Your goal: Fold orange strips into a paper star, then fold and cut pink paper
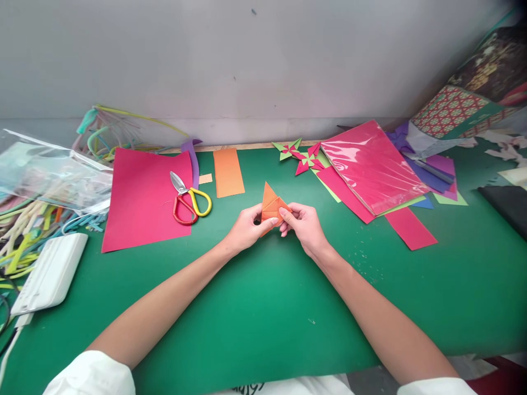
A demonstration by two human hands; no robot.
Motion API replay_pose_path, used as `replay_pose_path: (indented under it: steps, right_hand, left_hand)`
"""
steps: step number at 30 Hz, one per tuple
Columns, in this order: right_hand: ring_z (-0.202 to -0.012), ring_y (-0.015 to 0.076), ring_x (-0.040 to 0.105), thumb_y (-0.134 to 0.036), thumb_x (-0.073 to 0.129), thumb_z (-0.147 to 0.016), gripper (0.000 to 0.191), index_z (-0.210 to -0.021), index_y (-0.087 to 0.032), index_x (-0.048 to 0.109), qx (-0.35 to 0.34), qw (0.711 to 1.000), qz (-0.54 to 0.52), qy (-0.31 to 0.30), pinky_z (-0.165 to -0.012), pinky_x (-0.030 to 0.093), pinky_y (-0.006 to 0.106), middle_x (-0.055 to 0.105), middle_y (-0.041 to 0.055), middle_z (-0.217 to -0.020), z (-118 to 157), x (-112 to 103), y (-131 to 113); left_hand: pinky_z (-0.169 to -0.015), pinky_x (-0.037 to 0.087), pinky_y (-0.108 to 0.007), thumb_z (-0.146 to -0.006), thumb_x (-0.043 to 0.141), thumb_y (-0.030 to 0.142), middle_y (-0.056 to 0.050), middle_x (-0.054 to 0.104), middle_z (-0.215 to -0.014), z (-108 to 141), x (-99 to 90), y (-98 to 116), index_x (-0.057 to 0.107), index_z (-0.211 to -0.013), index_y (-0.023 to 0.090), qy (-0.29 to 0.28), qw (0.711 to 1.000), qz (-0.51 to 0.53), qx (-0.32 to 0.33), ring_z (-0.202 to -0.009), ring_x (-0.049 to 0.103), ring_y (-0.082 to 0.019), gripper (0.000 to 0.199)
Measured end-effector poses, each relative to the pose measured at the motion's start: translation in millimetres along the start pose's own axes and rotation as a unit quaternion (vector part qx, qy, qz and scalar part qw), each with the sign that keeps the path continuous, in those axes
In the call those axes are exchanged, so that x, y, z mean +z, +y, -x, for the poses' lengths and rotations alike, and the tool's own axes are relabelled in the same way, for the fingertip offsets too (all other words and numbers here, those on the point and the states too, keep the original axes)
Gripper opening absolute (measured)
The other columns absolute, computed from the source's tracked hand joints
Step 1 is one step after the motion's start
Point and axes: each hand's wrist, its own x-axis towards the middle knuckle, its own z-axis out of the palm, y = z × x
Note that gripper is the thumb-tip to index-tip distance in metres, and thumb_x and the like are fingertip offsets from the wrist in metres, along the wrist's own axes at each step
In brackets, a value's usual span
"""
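Between my two hands is a small piece of folded orange paper (270, 204), its pointed tip upward and creases across its face. My left hand (250, 226) pinches its left and lower side, thumb on the front. From the right, my right hand (300, 222) grips it with the thumb pressed on the front; some fingers curl behind, partly hidden. An orange paper strip (229, 173) lies flat just beyond my left hand. Scissors (188, 200) with one red and one yellow handle rest partly on a large red paper sheet (140, 203).
Folded green and red paper stars (305, 158) lie at the back, beside a plastic-wrapped pack of red paper (374, 167). On the left are a white power bank (51, 271) with a cable and a heap of colored strips (20, 236). A patterned bag (453, 109) stands back right.
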Motion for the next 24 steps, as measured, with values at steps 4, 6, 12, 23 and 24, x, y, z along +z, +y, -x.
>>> replay_pose_path:
  steps: [4,6,12,23,24]
  right_hand:
    - [-0.061,0.0143,0.062,-0.055,0.077,-0.084,0.036,-0.086,-0.02,0.071,-0.02,0.999,0.007,-0.026,-0.05,0.055,0.026,0.069,0.0015,-0.075,1.1,0.6,-1.9]
    - [-0.061,0.014,0.06,-0.054,0.076,-0.085,0.034,-0.084,-0.02,0.072,-0.038,0.998,0.029,-0.026,-0.05,0.053,0.025,0.069,0.0017,-0.078,1.4,1.3,-3.2]
    - [-0.058,0.0135,0.057,-0.052,0.079,-0.083,0.036,-0.073,-0.019,0.071,-0.031,0.999,-0.003,-0.006,-0.046,0.047,0.024,0.067,0.0013,-0.068,1.5,0.2,-4.6]
    - [-0.056,0.0136,0.054,-0.056,0.067,-0.093,0.039,-0.081,-0.019,0.072,-0.071,0.994,0.084,-0.018,-0.048,0.046,0.026,0.063,0.0006,-0.069,0.5,-4.7,-0.6]
    - [-0.055,0.013,0.051,-0.056,0.065,-0.094,0.04,-0.08,-0.02,0.071,-0.075,0.993,0.091,-0.016,-0.047,0.043,0.026,0.059,-0.0002,-0.067,0.8,-4.6,0.0]
  left_hand:
    - [-0.079,0.052,-0.03,-0.092,0.07,0.043,-0.008,0.074,-0.103,3.1,-0.5,-0.9,0.07,-0.115,0.014,-0.02,1.0,-0.023,-0.004,-0.089,0.067,-0.021,0.037]
    - [-0.074,0.05,-0.028,-0.092,0.068,0.044,-0.006,0.073,-0.097,4.7,-0.6,-0.6,0.072,-0.109,0.015,-0.038,0.998,-0.053,-0.004,-0.083,0.065,-0.019,0.034]
    - [-0.066,0.044,-0.025,-0.092,0.067,0.048,-0.004,0.071,-0.092,1.9,-2.3,4.7,0.072,-0.107,0.015,-0.076,0.995,-0.058,-0.006,-0.074,0.059,-0.016,0.037]
    - [-0.066,0.045,-0.027,-0.093,0.063,0.055,-0.004,0.067,-0.083,7.8,3.7,6.0,0.071,-0.096,0.013,0.014,0.996,-0.085,-0.009,-0.074,0.057,-0.017,0.043]
    - [-0.065,0.044,-0.027,-0.093,0.062,0.056,-0.004,0.065,-0.08,8.0,4.1,5.8,0.07,-0.091,0.014,0.021,0.996,-0.087,-0.008,-0.072,0.056,-0.017,0.043]
